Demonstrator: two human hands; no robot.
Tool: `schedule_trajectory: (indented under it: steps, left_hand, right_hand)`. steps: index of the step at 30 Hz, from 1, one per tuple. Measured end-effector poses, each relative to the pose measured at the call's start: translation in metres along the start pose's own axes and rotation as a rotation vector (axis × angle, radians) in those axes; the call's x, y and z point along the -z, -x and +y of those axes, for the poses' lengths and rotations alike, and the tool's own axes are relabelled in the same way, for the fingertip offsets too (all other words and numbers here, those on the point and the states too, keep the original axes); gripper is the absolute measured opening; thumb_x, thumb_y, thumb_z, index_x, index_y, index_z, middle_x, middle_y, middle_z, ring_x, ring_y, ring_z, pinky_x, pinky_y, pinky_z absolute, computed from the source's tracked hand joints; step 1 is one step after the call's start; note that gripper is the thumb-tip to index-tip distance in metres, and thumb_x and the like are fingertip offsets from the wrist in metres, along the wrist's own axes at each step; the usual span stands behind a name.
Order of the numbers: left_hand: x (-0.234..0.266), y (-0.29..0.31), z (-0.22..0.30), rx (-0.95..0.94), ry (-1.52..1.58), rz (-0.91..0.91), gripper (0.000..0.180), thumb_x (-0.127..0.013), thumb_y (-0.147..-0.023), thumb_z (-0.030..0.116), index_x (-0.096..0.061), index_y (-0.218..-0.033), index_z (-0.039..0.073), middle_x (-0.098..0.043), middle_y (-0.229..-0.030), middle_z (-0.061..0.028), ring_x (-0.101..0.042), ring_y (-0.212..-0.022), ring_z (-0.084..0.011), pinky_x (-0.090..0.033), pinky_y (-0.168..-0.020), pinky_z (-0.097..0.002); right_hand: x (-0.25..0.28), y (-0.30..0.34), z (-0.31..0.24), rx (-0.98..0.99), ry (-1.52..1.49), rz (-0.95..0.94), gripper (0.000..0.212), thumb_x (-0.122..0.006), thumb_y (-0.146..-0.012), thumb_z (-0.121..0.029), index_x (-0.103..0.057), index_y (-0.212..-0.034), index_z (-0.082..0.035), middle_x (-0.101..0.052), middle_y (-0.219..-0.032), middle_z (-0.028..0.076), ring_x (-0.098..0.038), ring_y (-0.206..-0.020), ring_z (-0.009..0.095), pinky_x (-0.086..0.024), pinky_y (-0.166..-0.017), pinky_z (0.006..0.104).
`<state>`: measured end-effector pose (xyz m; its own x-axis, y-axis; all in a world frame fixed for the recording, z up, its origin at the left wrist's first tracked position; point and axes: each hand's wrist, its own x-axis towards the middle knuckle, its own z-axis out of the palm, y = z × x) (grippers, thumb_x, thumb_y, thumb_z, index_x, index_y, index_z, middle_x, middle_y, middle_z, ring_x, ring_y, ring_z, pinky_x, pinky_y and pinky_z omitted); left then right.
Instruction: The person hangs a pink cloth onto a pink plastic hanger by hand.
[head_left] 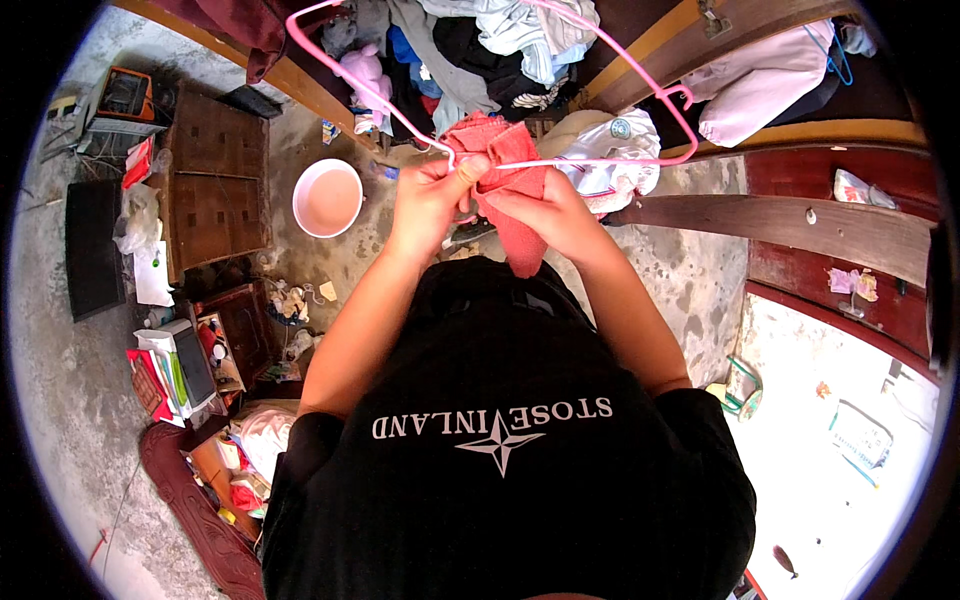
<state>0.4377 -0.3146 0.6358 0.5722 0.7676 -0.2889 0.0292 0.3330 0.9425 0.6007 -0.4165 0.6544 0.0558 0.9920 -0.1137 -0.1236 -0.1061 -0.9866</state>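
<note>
A pink clothes hanger [625, 162] spans the space before me, its far end running out at the top edge. My left hand [428, 205] is closed, thumb and fingers pinching the hanger near its left corner, where a red cloth [515, 225] meets it. The cloth looks like a small towel. It is bunched against the hanger's straight bar, and its lower end hangs down between my hands. My right hand [548, 210] grips the cloth's right side just under the bar. Some of its fingers are hidden by the cloth.
Beyond the hanger, a wooden wardrobe holds piled clothes [460, 50] and a pink plush toy [368, 80]. White clothing [620, 150] hangs over its edge at right. On the floor at left stands a basin of cloudy water [330, 200], near a brown wooden cabinet [215, 180].
</note>
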Motion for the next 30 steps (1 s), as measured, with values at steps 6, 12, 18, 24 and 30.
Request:
schedule_trajectory:
  steps: [6,12,18,24,30]
  left_hand:
    - [0.014,-0.009,-0.002,-0.036,-0.108,0.101,0.038,-0.078,-0.089,0.04,-0.07,-0.075,0.006,-0.052,-0.058,0.0056,-0.042,-0.052,-0.0033,-0.031,-0.048,-0.0242]
    - [0.061,-0.022,-0.027,0.043,-0.104,0.19,0.036,-0.078,-0.089,0.04,-0.069,-0.074,0.008,-0.046,-0.058,0.0074,-0.037,-0.053,-0.0039,-0.027,-0.048,-0.0253]
    - [0.058,-0.019,-0.022,0.11,-0.049,0.152,0.036,-0.075,-0.092,0.038,-0.062,-0.071,0.012,-0.046,-0.055,0.0056,-0.036,-0.047,-0.0056,-0.024,-0.044,-0.026]
    - [0.01,-0.012,-0.009,0.135,0.026,-0.05,0.034,-0.076,-0.09,0.041,-0.068,-0.081,0.009,-0.05,-0.058,0.0056,-0.039,-0.048,-0.0049,-0.026,-0.045,-0.0241]
    - [-0.016,0.008,0.012,0.113,0.091,-0.064,0.034,-0.071,-0.095,0.035,-0.064,-0.075,0.008,-0.05,-0.057,0.0032,-0.039,-0.048,-0.0067,-0.025,-0.045,-0.0245]
  right_hand:
    - [0.018,0.015,-0.022,-0.143,-0.272,0.115,0.029,-0.07,-0.089,-0.006,-0.067,-0.116,0.003,-0.072,-0.104,0.01,-0.07,-0.088,0.018,-0.055,-0.08,0.031]
    - [0.056,0.047,-0.047,-0.045,-0.367,0.303,0.042,-0.072,-0.085,-0.005,-0.059,-0.124,0.005,-0.071,-0.106,0.013,-0.071,-0.088,0.021,-0.057,-0.08,0.033]
    - [0.063,0.05,-0.053,0.001,-0.326,0.349,0.041,-0.071,-0.086,-0.004,-0.059,-0.124,0.005,-0.071,-0.107,0.013,-0.071,-0.091,0.021,-0.057,-0.082,0.034]
    - [0.033,0.015,-0.022,0.063,0.058,0.013,0.026,-0.068,-0.092,-0.008,-0.064,-0.116,0.001,-0.071,-0.1,0.006,-0.066,-0.088,0.013,-0.054,-0.082,0.0304]
    - [0.009,0.002,-0.013,0.076,-0.067,-0.002,0.024,-0.068,-0.094,-0.01,-0.065,-0.115,0.0,-0.069,-0.103,0.003,-0.064,-0.095,0.012,-0.051,-0.084,0.0287]
